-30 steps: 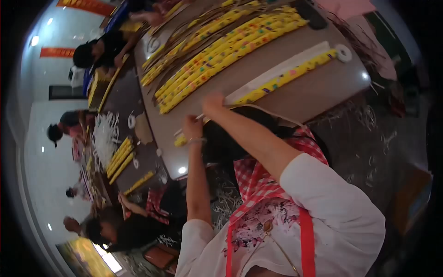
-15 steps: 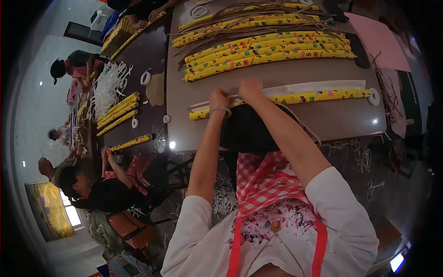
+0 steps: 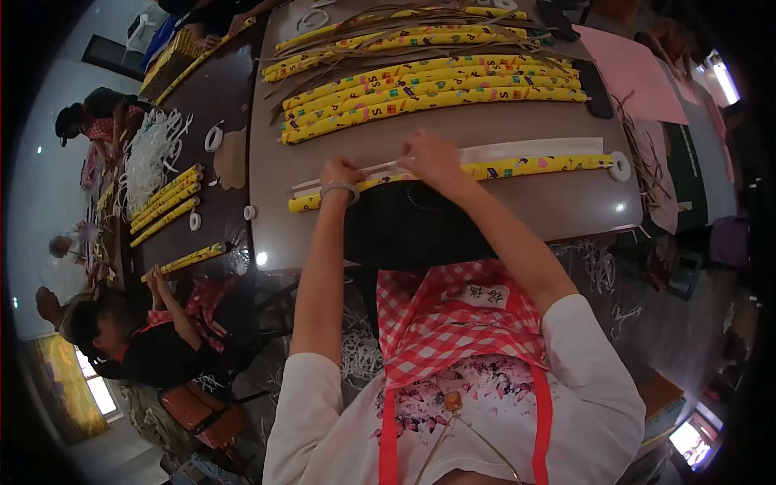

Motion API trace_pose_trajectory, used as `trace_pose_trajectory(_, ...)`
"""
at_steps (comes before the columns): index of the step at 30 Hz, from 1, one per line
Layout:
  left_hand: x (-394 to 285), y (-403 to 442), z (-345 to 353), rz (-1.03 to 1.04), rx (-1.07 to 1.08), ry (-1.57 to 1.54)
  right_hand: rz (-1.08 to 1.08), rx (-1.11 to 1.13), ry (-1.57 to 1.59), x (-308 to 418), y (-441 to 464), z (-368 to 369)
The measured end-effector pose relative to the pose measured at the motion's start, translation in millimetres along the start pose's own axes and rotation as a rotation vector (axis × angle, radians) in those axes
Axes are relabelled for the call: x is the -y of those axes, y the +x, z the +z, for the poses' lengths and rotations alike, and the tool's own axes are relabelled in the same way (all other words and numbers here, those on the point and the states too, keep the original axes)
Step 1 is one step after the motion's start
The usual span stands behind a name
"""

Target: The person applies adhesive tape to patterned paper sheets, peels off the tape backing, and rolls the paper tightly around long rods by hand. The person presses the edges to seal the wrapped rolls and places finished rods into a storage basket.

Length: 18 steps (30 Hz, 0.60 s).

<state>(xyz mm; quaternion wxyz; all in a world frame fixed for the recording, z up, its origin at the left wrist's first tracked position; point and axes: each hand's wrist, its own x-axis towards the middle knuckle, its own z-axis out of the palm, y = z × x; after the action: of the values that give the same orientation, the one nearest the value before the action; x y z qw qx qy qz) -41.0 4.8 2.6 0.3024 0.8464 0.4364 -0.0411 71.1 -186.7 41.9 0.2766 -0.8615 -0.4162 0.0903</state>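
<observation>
Across the table in front of me lies a long yellow patterned paper roll (image 3: 529, 166), with a white paper edge (image 3: 537, 150) along its far side. My left hand (image 3: 341, 173) is closed in a pinch near the roll's left end, with a bracelet at its wrist. A thin pale strip (image 3: 380, 168) runs between my two hands. My right hand (image 3: 433, 160) is pinched closed on the strip, just above the roll; its fingertips are partly hidden. At the roll's right end stands a white tape roll (image 3: 620, 166).
Several finished yellow rolls (image 3: 428, 101) lie at the back beneath loose brown strips (image 3: 388, 50). On the dark table to the left are shorter yellow rolls (image 3: 170, 202) and a heap of white strips (image 3: 153, 149). A co-worker (image 3: 153, 339) sits at the left, hands raised.
The view has shifted, so the table sits further left. My right hand has turned and its fingers now reach up. The brown strip trailing by my right forearm no longer shows.
</observation>
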Motion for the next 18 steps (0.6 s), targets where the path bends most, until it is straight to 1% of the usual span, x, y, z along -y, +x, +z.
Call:
trace_pose_trajectory(2, -1.2, -0.5, 2.2, -0.008, -0.017, -0.005, 0.131, -0.151, -0.022, -24.8, -15.8, -33.9)
trace_pose_trajectory(4, -3.4, -3.5, 1.6, -0.023, -0.035, -0.004, 0.232, -0.081, -0.073, -57.1, -25.3, -67.2)
trace_pose_trajectory(6, -7.7, -7.9, -0.2, 0.003, -0.079, 0.086, 0.208, -0.053, -0.099, -77.7, -38.5, -85.4)
trace_pose_trajectory(8, -7.0, -8.1, -0.7, -0.003, -0.082, 0.077, 0.185, -0.033, -0.127, -84.5, -46.4, -90.0)
trace_pose_trajectory(10, -5.6, -6.8, -0.7, 0.001, -0.082, 0.068, 0.133, 0.020, -0.226, -90.4, -53.8, -88.9)
trace_pose_trajectory(11, -3.2, -5.7, -0.5, 0.013, -0.074, 0.050, 0.136, 0.020, -0.229, -95.3, -55.2, -88.8)
trace_pose_trajectory(13, 0.2, -3.6, 1.5, 0.029, -0.062, 0.030, 0.129, 0.091, -0.223, -106.2, -57.5, -89.6)
trace_pose_trajectory(16, 4.6, -0.6, 4.5, 0.023, -0.073, 0.000, 0.109, 0.097, -0.211, -121.4, -64.0, -96.7)
trace_pose_trajectory(18, 4.4, -0.8, 4.8, 0.003, -0.084, -0.008, 0.145, 0.064, -0.183, -132.1, -68.9, -106.1)
